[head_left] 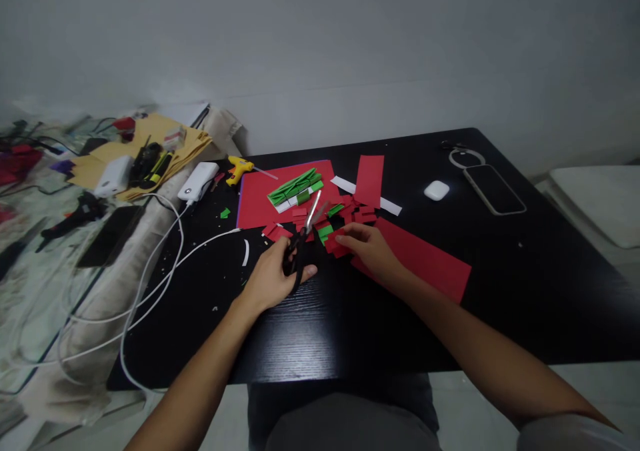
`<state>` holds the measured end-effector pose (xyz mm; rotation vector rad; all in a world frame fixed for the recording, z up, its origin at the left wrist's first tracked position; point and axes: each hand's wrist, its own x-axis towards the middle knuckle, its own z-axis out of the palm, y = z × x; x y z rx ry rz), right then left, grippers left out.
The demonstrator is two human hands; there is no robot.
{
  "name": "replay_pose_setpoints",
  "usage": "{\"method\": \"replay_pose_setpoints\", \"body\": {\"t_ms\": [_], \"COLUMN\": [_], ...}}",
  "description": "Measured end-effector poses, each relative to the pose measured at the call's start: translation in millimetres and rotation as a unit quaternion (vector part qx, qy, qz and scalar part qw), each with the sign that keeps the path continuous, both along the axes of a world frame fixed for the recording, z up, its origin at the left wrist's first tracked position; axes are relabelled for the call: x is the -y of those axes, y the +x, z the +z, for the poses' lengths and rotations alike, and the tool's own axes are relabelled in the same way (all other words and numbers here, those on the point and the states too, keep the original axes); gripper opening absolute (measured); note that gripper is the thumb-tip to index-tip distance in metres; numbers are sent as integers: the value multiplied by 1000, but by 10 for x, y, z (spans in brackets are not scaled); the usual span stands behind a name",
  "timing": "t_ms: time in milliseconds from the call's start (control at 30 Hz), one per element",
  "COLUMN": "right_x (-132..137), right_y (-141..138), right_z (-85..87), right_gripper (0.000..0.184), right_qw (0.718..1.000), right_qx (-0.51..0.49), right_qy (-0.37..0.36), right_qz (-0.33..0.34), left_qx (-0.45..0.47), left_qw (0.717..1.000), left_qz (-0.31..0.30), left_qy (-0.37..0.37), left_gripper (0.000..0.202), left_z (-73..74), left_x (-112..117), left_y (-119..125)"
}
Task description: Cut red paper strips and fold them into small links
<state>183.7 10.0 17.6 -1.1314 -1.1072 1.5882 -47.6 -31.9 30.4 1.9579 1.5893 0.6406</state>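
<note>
My left hand (270, 277) grips black-handled scissors (300, 254), fingers and thumb in the loops. The blades point away from me and stand slightly apart over small cut paper. My right hand (373, 247) is closed in a pinch on a small red paper piece (336, 243), to the right of the scissors. Around the hands lie several red scraps and a green paper piece (324, 231). A folded green paper bundle (295, 187) rests behind the blades on a large red sheet (255, 201). Partly under my right forearm lies a red paper rectangle (425, 257).
An upright red strip (369, 181) overlaps a white paper strip (391, 206). A yellow glue gun (239, 169) and a white power bank (199, 181) with cables stand left. A white earbud case (437, 190) and a phone (495, 189) lie right on the black table (350, 337).
</note>
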Motion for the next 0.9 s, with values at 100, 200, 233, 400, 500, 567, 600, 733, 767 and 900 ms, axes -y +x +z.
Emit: {"method": "replay_pose_setpoints", "body": {"t_ms": [100, 200, 233, 400, 500, 567, 600, 733, 767, 900], "right_x": [-52, -89, -98, -106, -96, -90, -88, -88, -89, -92], "right_y": [53, 97, 109, 133, 129, 127, 128, 134, 135, 137], "right_z": [-5, -10, -10, 25, 65, 86, 92, 96, 93, 77], "right_gripper": [18, 14, 13, 11, 9, 9, 9, 10, 10, 11], "right_qw": [999, 997, 996, 989, 987, 986, 986, 985, 986, 985], "right_qx": [26, 62, 74, 114, 107, 105, 106, 108, 106, 104], "right_qy": [15, 40, 49, 94, 111, 120, 121, 119, 119, 123], "right_qz": [-12, -9, -6, 26, 41, 46, 47, 54, 55, 53], "left_qx": [-34, -84, -98, -112, -123, -131, -132, -134, -136, -141], "left_qw": [999, 996, 994, 991, 990, 989, 989, 988, 987, 986], "left_qz": [-18, -37, -45, -66, -72, -72, -73, -79, -81, -87], "left_qy": [7, 6, 6, 4, 5, 5, 4, 1, 0, -2], "left_gripper": [31, 27, 25, 23, 21, 21, 21, 20, 19, 18], "left_z": [62, 68, 63, 62, 79, 87, 90, 91, 89, 80], "left_x": [-23, -50, -57, -66, -62, -62, -62, -67, -68, -71], "left_y": [-38, -67, -76, -115, -127, -131, -132, -134, -135, -141]}}
